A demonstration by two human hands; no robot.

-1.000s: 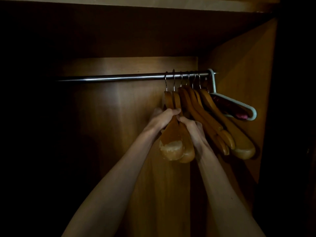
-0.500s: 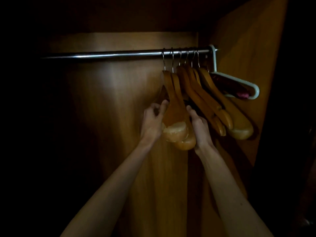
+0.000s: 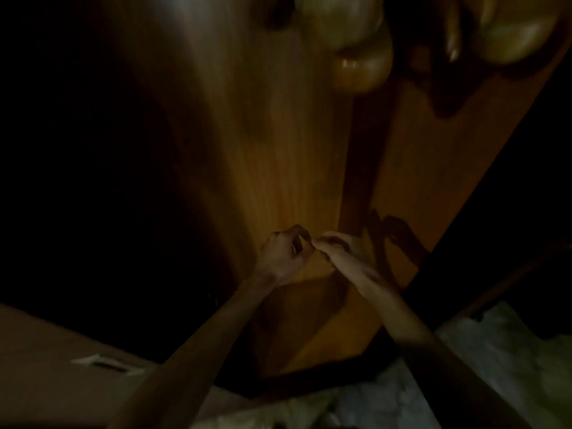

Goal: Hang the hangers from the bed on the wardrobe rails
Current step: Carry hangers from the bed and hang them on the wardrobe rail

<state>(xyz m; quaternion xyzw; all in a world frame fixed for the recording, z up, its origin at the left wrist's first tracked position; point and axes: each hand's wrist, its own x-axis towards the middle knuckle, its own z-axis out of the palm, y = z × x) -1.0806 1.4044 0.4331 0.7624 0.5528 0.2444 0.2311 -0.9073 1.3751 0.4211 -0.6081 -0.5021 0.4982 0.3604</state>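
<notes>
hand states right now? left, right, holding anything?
Left hand: fingers loosely curled, holding nothing visible.
Right hand: blurred, fingers loosely curled, nothing visible in it.

Inside a dim wardrobe (image 3: pixel 278 168), the rounded ends of wooden hangers (image 3: pixel 362 66) dangle at the top of the view against its back panel; the rail bearing them is out of sight. Below the wardrobe, pale floor (image 3: pixel 483 366) shows beside a brown panel (image 3: pixel 46 366).

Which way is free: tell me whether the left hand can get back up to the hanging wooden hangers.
Probably yes. The left hand holds nothing and sits low, well below the wooden hangers, with only bare wardrobe back panel between them.
</notes>
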